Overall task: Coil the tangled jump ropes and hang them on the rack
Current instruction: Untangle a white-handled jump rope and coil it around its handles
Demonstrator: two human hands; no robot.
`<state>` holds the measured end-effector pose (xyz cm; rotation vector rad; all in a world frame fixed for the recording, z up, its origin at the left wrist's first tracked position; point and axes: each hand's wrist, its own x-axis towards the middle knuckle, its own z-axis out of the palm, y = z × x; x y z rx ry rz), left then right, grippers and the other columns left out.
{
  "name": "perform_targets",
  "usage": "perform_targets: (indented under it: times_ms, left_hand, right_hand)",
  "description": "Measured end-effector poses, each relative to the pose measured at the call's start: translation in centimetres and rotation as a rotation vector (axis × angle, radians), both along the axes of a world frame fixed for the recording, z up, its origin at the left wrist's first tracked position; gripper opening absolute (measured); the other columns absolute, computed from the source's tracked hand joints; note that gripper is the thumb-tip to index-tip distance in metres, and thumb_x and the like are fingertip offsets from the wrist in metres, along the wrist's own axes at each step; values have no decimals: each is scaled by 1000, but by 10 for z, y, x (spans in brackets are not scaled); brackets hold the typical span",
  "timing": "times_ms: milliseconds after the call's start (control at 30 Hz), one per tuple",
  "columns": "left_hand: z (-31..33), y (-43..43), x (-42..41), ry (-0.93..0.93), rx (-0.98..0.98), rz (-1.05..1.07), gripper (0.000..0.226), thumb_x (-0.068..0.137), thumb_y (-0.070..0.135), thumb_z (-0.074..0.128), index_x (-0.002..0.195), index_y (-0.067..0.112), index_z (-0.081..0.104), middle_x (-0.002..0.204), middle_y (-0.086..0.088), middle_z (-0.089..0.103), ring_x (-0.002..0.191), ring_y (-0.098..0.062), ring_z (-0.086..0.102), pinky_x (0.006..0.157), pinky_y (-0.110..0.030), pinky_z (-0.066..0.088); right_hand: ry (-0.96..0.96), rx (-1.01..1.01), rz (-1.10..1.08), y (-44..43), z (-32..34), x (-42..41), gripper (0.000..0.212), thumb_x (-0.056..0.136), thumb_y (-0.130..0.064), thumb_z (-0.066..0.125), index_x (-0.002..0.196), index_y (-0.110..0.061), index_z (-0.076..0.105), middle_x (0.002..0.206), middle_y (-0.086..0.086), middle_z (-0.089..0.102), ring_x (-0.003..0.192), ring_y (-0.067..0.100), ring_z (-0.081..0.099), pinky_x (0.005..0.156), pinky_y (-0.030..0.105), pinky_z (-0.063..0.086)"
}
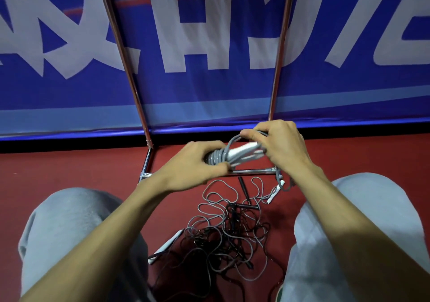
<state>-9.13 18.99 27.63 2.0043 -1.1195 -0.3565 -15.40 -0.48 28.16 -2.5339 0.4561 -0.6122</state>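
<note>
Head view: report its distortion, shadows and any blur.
In the head view, the wide lens makes the rack uprights lean apart toward the top; the tangled ropes sit in dim shadow between the knees; the left hand and right hand gripping the coiled grey rope look slightly soft.

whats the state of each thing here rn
left hand: grips the wound end of the grey rope
right hand: pinches a loose loop of it
grey rope: mostly wound round its white handles
rope pile: tangled on the floor, grey and black mixed
rack: standing upright, top out of view
</note>
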Motion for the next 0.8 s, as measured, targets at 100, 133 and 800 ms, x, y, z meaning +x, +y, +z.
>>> perform_targets:
  times_ms: [100, 133, 800]
  left_hand:
    - [8, 2, 2, 271, -210, 101, 20, 80, 23, 62, 100, 23, 63, 66, -6, 62, 45, -23, 52, 41, -26, 40]
    - [9, 1, 2, 344, -270, 143, 26, 85, 20, 60, 111, 24, 61, 68, -9, 64, 44, -24, 51, 42, -28, 40]
    - [-20, 4, 42, -47, -87, 548, 22, 87, 39, 65, 104, 27, 60, 67, 2, 63, 55, -25, 64, 55, -36, 54]
  right_hand:
    - [26, 17, 58, -1, -4, 1, 29, 90, -39, 56, 77, -18, 71, 54, 1, 49, 66, 26, 49, 60, 35, 37]
    - [31, 42, 92, -1, -6, 2, 31, 90, -40, 54, 74, -20, 71, 49, -1, 45, 59, 21, 46, 59, 35, 37]
    - [506, 13, 521, 4, 10, -23, 25, 98, -29, 49, 77, -21, 59, 55, -3, 57, 53, 9, 63, 58, 20, 44]
